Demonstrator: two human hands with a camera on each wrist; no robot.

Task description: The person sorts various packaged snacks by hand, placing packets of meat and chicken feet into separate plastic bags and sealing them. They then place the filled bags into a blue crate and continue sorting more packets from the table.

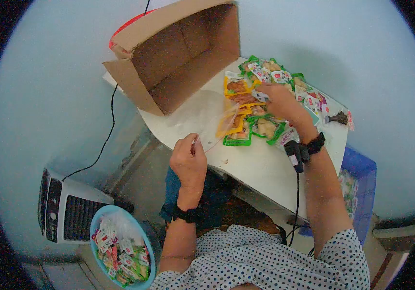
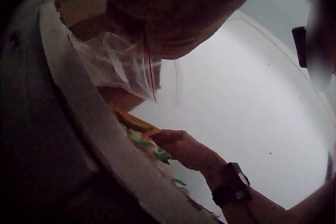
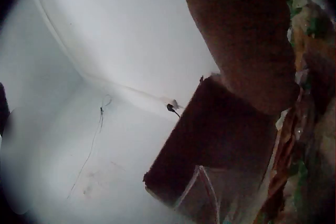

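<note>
My left hand (image 1: pixel 188 162) grips the edge of a clear plastic zip bag (image 2: pixel 118 64) with a thin red line along its mouth. The bag spreads from the fingers towards the food packets and the cardboard box. My right hand (image 1: pixel 285 104) reaches over the sealed food packets (image 1: pixel 266 128), some edged in green and others in yellow. Its fingertips pinch a yellow-edged packet (image 2: pixel 137 123), seen at the fingers in the left wrist view. In the right wrist view the hand (image 3: pixel 252 40) is dark and its fingertips are hidden.
An open cardboard box (image 1: pixel 169 63) lies on its side at the back left of the white table (image 1: pixel 265 166). A small packet with dark contents (image 1: pixel 337 117) lies at the right. Below stand a blue basin (image 1: pixel 152 251) of packets, a blue crate (image 1: pixel 364 169) and an air cooler (image 1: pixel 81 212).
</note>
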